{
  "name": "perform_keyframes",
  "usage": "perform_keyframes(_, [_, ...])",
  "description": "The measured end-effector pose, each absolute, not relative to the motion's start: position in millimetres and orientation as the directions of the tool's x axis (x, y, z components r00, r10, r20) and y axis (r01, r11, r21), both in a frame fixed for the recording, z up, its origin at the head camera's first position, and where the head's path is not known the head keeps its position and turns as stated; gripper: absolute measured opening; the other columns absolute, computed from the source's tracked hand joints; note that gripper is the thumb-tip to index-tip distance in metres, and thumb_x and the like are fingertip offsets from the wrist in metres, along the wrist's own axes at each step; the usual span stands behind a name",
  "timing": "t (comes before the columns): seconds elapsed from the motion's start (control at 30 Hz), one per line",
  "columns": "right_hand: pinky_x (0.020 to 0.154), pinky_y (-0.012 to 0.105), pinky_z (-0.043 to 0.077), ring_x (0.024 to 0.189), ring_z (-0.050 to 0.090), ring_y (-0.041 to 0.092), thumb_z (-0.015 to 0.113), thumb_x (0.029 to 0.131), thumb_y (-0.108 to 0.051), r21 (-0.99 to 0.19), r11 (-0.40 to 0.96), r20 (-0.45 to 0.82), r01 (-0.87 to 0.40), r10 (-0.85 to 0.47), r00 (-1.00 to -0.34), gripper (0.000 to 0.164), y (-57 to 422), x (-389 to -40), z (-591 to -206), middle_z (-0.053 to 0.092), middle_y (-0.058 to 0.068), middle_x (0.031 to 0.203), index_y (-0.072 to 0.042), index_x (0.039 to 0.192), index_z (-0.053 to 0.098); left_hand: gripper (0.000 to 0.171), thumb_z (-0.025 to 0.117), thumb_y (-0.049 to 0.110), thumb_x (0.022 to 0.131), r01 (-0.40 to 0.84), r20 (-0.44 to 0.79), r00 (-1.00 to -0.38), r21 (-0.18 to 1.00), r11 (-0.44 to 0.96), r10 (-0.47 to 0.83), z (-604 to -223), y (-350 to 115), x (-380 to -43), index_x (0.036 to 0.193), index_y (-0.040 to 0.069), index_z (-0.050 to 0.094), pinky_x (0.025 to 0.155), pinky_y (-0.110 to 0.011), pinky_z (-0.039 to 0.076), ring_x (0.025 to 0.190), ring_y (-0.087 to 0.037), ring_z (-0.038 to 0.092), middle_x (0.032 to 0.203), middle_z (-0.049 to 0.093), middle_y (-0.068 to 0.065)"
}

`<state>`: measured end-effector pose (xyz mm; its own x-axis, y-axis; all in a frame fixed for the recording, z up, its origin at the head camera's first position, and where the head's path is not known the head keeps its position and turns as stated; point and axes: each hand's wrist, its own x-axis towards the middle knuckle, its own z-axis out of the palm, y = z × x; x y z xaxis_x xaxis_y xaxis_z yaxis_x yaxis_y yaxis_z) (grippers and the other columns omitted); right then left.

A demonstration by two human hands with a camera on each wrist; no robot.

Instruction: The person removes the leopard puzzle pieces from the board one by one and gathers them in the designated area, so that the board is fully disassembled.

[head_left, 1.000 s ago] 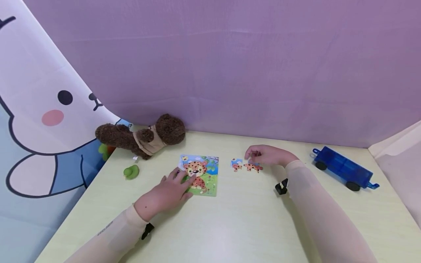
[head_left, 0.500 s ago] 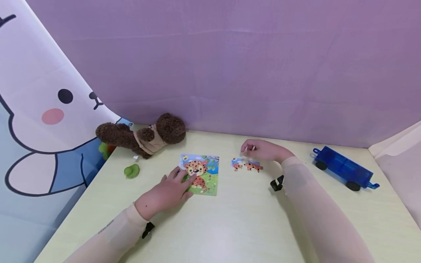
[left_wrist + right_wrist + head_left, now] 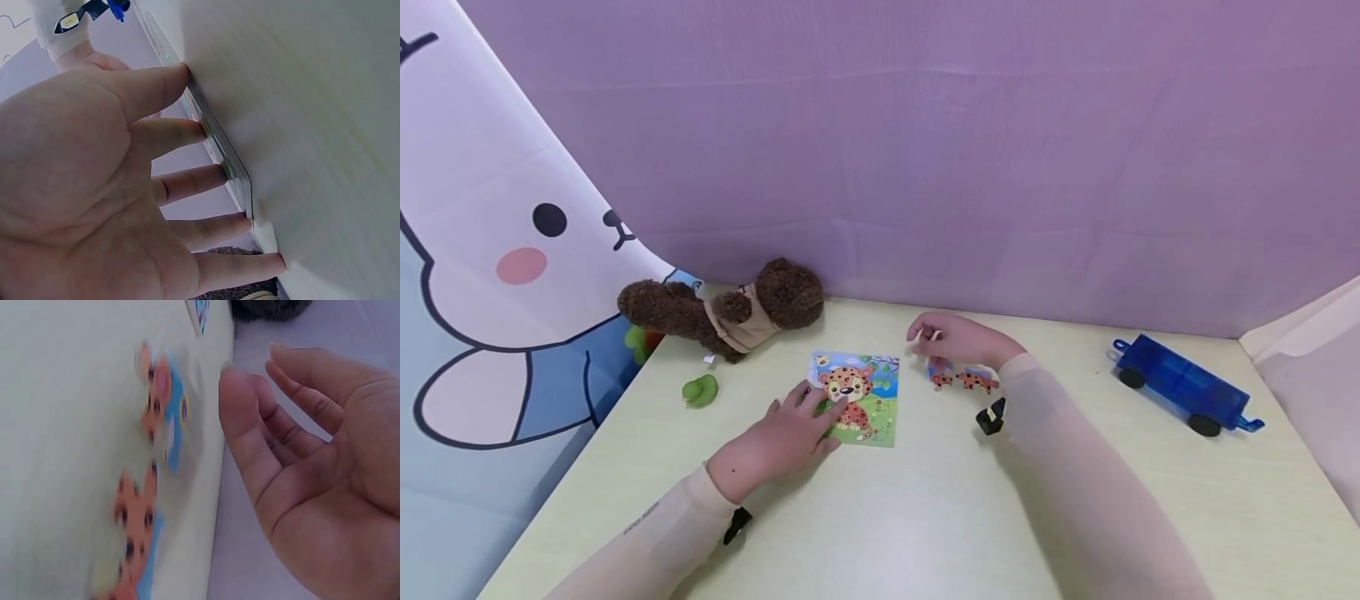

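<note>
The fingers of my left hand (image 3: pixel 778 446) lie spread on a leopard picture puzzle board (image 3: pixel 882 417), seen in the head view. Edge-on in the left wrist view, the flat board (image 3: pixel 236 170) has the fingertips along it. My right hand (image 3: pixel 964 340) hovers behind two loose puzzle pieces, partly covering the left one. That left piece (image 3: pixel 941 382) shows a spotted ear and blue sky; the right piece (image 3: pixel 976 382) is spotted orange with blue. The right wrist view shows the right hand (image 3: pixel 312 444) with loosely bent fingers, nothing between them, apart from the pieces.
A brown plush toy (image 3: pixel 790 296) in a beige top lies at the back left. Nearer sits a small green toy (image 3: pixel 701 391). A blue toy wagon (image 3: pixel 1183 383) stands on the right of the table (image 3: pixel 887 533). A purple cloth (image 3: pixel 925 167) hangs behind.
My right hand has lifted off the right piece and moved left, above and behind the left piece. The left hand and the board have not moved.
</note>
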<state>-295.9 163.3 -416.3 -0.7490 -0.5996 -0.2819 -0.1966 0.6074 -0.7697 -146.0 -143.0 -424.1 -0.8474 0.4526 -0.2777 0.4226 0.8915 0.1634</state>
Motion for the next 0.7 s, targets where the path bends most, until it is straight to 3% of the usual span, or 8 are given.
perform_keyframes(0.2, [0.088,0.036,0.066,0.099,0.073,0.025,0.064,0.107,-0.019,-0.812,0.546,-0.245,-0.206,-0.639,-0.729,0.034,133.0,-292.8,-424.5,0.065,0.012,0.121,-0.009,0.139,0.059,0.062,0.053,0.040,0.113,0.416,-0.282,-0.850,0.157,0.896,0.445,-424.9,-144.2,-145.4,0.168,0.017,0.037,0.118,-0.081,0.038,0.158,-0.056,0.027,0.166,0.035,-0.021])
perform_keyframes(0.43, [0.088,0.031,0.063,0.103,0.067,0.021,0.081,0.096,-0.022,-0.815,0.542,-0.257,-0.207,-0.657,-0.709,0.046,110.6,-290.6,-434.8,0.065,0.008,0.124,-0.012,0.137,0.062,0.061,0.052,0.040,0.113,0.423,-0.278,-0.849,0.149,0.894,0.449,-424.0,-143.4,-144.4,0.167,0.016,0.038,0.117,-0.081,0.039,0.158,-0.057,0.029,0.166,0.035,-0.023])
perform_keyframes(0.7, [0.086,0.028,0.059,0.102,0.060,0.020,0.084,0.094,-0.024,-0.774,0.576,-0.255,-0.263,-0.664,-0.703,0.045,105.0,-289.2,-438.4,0.066,0.008,0.122,-0.011,0.133,0.067,0.061,0.052,0.040,0.113,0.424,-0.274,-0.851,0.147,0.894,0.448,-424.0,-143.4,-144.5,0.168,0.016,0.037,0.117,-0.081,0.039,0.158,-0.057,0.028,0.166,0.034,-0.022])
